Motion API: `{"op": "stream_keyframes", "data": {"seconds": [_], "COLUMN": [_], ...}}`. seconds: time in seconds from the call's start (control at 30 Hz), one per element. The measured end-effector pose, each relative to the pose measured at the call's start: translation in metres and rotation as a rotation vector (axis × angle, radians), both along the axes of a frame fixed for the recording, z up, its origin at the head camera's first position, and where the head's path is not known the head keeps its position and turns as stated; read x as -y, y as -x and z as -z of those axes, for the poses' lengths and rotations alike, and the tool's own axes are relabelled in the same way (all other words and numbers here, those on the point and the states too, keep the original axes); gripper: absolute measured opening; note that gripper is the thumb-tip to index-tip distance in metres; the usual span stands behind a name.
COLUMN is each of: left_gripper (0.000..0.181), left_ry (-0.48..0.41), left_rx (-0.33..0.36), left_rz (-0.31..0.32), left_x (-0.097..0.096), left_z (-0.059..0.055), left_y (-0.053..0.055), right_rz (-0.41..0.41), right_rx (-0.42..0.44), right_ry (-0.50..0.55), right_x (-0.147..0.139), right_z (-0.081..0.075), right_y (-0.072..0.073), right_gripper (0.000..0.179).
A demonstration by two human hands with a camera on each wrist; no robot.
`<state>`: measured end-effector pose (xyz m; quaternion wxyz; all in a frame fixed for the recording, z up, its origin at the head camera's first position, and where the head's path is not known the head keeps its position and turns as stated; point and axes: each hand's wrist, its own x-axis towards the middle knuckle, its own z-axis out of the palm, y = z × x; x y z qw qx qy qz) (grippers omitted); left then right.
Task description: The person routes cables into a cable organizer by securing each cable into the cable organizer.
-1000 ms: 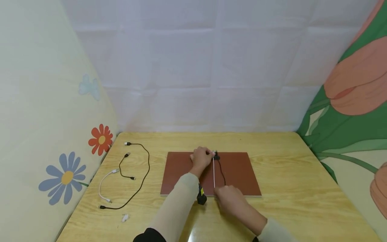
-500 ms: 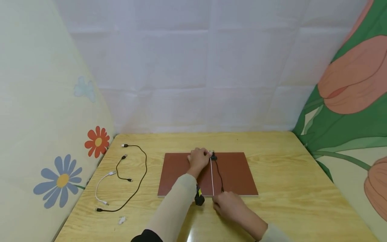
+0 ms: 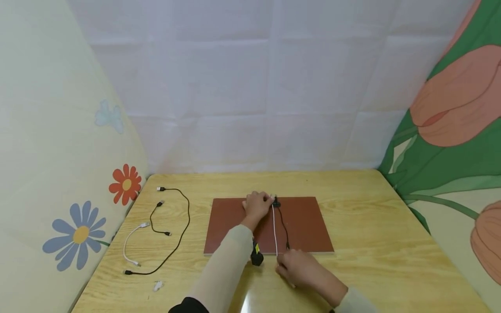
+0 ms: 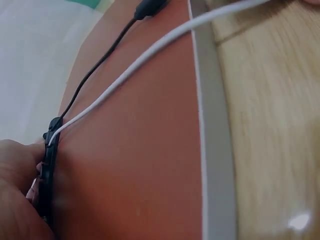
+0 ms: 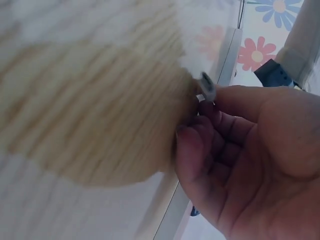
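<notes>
My left hand [image 3: 257, 205] is at the far edge of a brown board [image 3: 231, 221], fingers gripping a black cable clip [image 4: 48, 162] from behind. A white cable [image 3: 275, 228] runs from that clip across the board to my right hand [image 3: 299, 266]. Just past the board's near edge, the right hand pinches the white cable's end, and its small metal-tipped plug [image 5: 207, 86] sticks out between thumb and fingers. Beside the white cable a thin black cable [image 3: 284, 224] also comes from the clip, with its thicker black end [image 4: 150, 7] lying on the board.
Left on the wooden table [image 3: 372, 217] lie a long black USB cable [image 3: 188, 215], a short black one [image 3: 151, 219] and a short white one [image 3: 125, 246]. A small whitish scrap [image 3: 158, 285] lies nearer. A white cloth [image 3: 219, 87] hangs behind the table.
My right hand has drawn back toward me along the white cable, past the board's near edge, uncovering the black cable's end. The left hand has stayed at the clip.
</notes>
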<state>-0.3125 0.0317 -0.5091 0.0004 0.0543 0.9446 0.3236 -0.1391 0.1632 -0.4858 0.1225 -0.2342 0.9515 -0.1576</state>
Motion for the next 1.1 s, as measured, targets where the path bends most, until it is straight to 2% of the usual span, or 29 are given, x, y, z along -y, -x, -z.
{"op": "stream_keyframes", "data": {"seconds": [0.13,0.23,0.33,0.43,0.5,0.63,0.73,0.87,0.93,1.0,1.1], "left_gripper": [0.037,0.043,0.046,0.049,0.048,0.048,0.051,0.054,0.056,0.057,0.06], "left_ry": [0.01,-0.02,-0.091,-0.144,-0.158,-0.067,0.036,0.175,0.246,0.301,0.348], "left_rx": [0.026,0.05,0.072,0.081,0.081,0.053,0.008,-0.048,-0.056,-0.06,-0.068], "left_rz": [0.082,0.195,0.325,0.403,0.434,0.451,0.432,0.369,0.323,0.285,0.243], "left_x": [0.007,0.018,0.034,0.055,0.07,0.101,0.125,0.159,0.175,0.189,0.203], "left_z": [0.0,0.001,0.0,-0.003,-0.008,-0.014,-0.014,-0.012,-0.013,-0.016,-0.021], "left_y": [0.002,0.005,0.004,-0.001,-0.007,-0.024,-0.039,-0.056,-0.062,-0.067,-0.071], "right_rz": [0.03,0.029,0.021,0.054,0.115,0.228,0.259,0.221,0.192,0.171,0.184], "right_rx": [0.077,0.108,0.124,0.083,0.045,-0.06,-0.103,-0.105,-0.105,-0.115,-0.12], "right_ry": [0.018,0.047,0.077,0.08,0.065,0.011,-0.019,-0.02,-0.019,-0.028,-0.051], "right_x": [0.0,-0.003,-0.008,-0.014,-0.02,-0.042,-0.06,-0.074,-0.077,-0.078,-0.082], "right_z": [-0.004,-0.01,-0.018,-0.026,-0.03,-0.034,-0.029,-0.014,-0.007,-0.001,0.005], "right_y": [0.0,-0.001,0.0,0.006,0.014,0.038,0.057,0.078,0.085,0.089,0.09], "right_gripper": [0.036,0.038,0.038,0.037,0.034,0.022,0.014,0.054,0.068,0.073,0.074]}}
